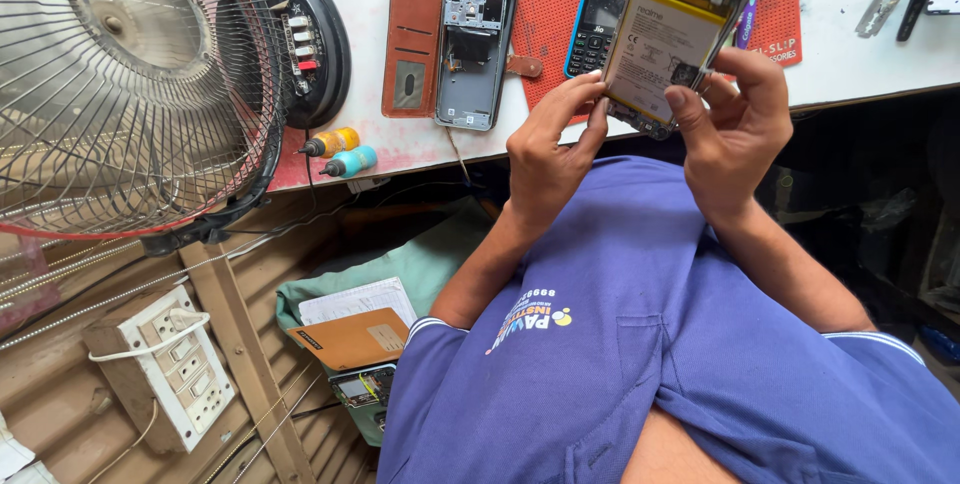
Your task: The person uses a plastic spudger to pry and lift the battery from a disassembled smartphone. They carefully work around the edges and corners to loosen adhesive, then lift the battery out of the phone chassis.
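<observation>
I hold an opened smartphone with its back off, its yellow-white battery and circuit board showing. My left hand grips its lower left edge, fingers curled up to it. My right hand holds the lower right edge, thumb resting on the battery's corner. The phone is raised above the white bench edge, over a red mat. A blue keypad phone lies on the mat just behind it.
A brown flip case with a phone back shell lies on the bench. Two small bottles sit at the bench edge. A table fan stands at left. A switch box and papers lie below.
</observation>
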Demonstrator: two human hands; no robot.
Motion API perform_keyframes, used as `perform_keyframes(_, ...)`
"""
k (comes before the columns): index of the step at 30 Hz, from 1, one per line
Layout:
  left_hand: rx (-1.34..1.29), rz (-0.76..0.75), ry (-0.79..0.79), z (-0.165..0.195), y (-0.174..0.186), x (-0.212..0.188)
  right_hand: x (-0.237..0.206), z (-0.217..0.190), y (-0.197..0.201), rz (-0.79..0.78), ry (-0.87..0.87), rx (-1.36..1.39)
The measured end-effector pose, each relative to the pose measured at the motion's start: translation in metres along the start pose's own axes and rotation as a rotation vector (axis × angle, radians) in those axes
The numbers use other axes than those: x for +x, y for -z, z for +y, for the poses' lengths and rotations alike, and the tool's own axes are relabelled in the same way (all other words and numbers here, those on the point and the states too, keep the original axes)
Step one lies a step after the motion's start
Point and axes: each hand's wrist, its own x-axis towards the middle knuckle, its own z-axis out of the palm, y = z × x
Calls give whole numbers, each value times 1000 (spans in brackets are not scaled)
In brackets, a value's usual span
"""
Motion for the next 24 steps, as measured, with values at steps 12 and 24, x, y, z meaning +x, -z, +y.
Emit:
perform_keyframes(12,96,144,-94,7,-11,6,-8,-1,-14,-14,402,-341)
perform_keyframes(24,107,74,-198,2,-9,15,-7,-5,-12,-41,399,-340)
